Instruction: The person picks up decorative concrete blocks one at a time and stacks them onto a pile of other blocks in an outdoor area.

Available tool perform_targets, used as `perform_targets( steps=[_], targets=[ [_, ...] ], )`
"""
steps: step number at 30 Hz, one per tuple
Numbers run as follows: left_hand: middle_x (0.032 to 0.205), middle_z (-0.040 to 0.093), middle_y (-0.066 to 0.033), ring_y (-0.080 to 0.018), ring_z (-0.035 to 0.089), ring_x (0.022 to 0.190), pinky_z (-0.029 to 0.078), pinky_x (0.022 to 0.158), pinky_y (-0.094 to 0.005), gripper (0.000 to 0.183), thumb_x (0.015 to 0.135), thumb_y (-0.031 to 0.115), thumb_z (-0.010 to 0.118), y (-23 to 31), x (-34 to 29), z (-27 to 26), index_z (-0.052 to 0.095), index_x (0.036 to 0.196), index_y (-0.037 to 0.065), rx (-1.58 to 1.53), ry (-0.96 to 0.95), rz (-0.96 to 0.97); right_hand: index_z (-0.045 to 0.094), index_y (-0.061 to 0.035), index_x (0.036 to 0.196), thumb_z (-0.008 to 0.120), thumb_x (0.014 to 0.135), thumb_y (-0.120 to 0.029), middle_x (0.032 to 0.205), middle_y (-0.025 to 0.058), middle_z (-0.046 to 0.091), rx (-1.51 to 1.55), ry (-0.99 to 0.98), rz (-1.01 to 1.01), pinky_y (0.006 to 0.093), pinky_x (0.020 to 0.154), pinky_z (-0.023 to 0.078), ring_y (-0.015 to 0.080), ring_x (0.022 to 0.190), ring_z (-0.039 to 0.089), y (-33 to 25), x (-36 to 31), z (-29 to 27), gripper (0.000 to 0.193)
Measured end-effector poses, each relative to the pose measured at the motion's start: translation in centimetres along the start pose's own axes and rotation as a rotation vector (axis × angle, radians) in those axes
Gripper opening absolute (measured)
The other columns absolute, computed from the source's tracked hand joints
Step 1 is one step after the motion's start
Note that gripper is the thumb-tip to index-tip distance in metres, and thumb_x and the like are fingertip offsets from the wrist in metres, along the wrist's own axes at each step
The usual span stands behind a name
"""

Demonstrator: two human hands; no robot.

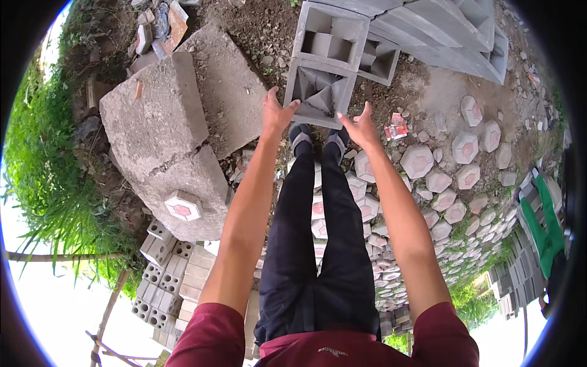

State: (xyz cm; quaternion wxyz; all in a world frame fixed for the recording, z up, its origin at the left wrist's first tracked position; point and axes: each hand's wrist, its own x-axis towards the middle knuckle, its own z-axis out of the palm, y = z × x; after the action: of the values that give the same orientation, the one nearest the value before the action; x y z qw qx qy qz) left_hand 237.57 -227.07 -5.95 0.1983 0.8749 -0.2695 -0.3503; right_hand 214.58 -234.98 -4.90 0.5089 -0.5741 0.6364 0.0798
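A grey concrete block (347, 92) with a square opening lies in front of my feet, slanting faces visible inside it. My left hand (279, 114) is at its near left corner, thumb tip at the rim and the other fingers stretched out away from it. By the near right corner, my right hand (361, 127) has its thumb toward the rim and its fingers spread. Both hands look open, with nothing held. Against the block's far side sits a similar concrete block (300, 38), and another concrete block (391, 72) is partly hidden behind these two.
More grey concrete pieces (422, 37) stand at the far right. A large broken concrete slab (153, 104) lies left. Hexagonal pavers (419, 160) cover ground to the right, near a red wrapper (396, 129). Hollow blocks (162, 275) are stacked lower left.
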Motion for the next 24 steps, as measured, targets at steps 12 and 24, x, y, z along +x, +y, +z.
perform_targets(
  steps=[12,24],
  targets=[
    [0.122,0.058,-0.0240,-0.0369,0.056,0.114,0.044,0.098,-0.0387,0.075,0.067,0.009,0.065,-5.2,4.6,5.6,0.039,0.137,-0.001,-0.077,-0.209,-0.069,0.009,0.0004,0.145,0.073,0.077,-0.037,0.128,0.0309,0.050,0.000,0.029,-0.174,0.0427,0.100,0.042,0.0423,0.117,0.053,5.1,9.0,6.0,0.100],
    [0.141,0.039,-0.0271,-0.0376,0.036,0.134,0.031,0.110,-0.0358,0.083,0.062,0.000,0.047,-7.5,4.8,6.8,0.031,0.143,0.001,-0.261,-0.194,0.087,0.038,-0.0046,0.130,0.071,0.073,-0.013,0.112,0.0130,0.060,0.262,-0.248,0.031,0.0363,0.062,0.053,0.0232,0.094,0.062,4.4,10.1,5.1,0.066]
  ],
)
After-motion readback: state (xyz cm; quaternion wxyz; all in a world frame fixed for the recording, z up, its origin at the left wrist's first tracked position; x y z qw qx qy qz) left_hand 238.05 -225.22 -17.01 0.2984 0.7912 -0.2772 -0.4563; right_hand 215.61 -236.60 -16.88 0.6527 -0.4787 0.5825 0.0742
